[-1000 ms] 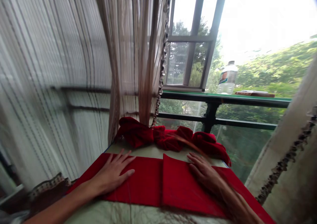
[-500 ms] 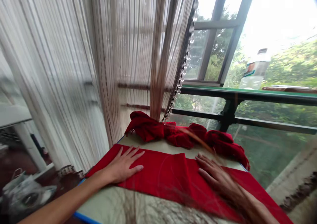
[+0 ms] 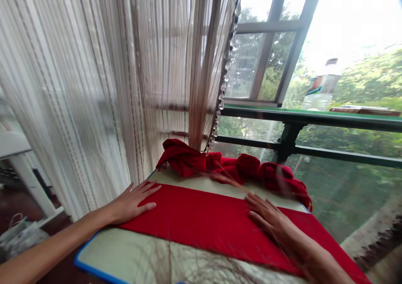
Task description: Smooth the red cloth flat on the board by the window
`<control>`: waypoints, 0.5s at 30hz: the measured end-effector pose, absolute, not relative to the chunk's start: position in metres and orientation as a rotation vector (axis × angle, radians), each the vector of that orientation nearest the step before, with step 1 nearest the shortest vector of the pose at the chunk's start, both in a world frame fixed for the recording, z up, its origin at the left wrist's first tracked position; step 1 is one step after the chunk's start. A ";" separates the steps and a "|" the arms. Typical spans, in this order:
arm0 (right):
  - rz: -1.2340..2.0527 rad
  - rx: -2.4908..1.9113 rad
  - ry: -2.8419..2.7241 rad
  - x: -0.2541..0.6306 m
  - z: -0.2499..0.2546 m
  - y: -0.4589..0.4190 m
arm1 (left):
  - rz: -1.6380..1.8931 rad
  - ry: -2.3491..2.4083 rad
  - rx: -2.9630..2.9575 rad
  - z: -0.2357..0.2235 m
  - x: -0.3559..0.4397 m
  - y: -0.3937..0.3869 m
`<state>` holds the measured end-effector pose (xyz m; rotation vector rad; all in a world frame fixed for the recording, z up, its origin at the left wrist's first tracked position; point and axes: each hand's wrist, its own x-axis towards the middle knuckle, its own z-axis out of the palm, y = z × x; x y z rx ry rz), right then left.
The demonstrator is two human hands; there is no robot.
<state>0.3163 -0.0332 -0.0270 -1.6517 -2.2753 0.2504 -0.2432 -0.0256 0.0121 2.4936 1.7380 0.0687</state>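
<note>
A flat red cloth (image 3: 204,223) lies stretched across a pale green board with a blue edge (image 3: 125,259). My left hand (image 3: 133,200) rests palm down on the cloth's left end, fingers spread and open. Farther right, my right hand (image 3: 270,217) lies flat on the cloth too, fingers stretched out. Behind the flat cloth, a bunched heap of red fabric (image 3: 232,169) sits at the board's far edge, below the curtain's beaded hem.
A striped sheer curtain (image 3: 125,75) hangs at the left and centre. Behind it is an open window frame (image 3: 273,45) and a green railing (image 3: 314,117) with a plastic bottle (image 3: 322,87) on it. Bags (image 3: 21,238) lie on the floor at lower left.
The fold that stood up in the middle of the red cloth is gone; the cloth now lies smooth. My left hand slid outward to the cloth's left end. The view shifted slightly.
</note>
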 end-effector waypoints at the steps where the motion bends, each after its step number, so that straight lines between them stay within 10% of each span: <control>1: 0.259 -1.658 -2.294 0.317 -0.028 -0.032 | 0.060 1.739 2.488 0.014 -0.246 -0.025; 15: 0.474 -1.410 -2.450 0.216 0.011 -0.043 | 0.132 1.111 2.568 0.058 -0.041 -0.029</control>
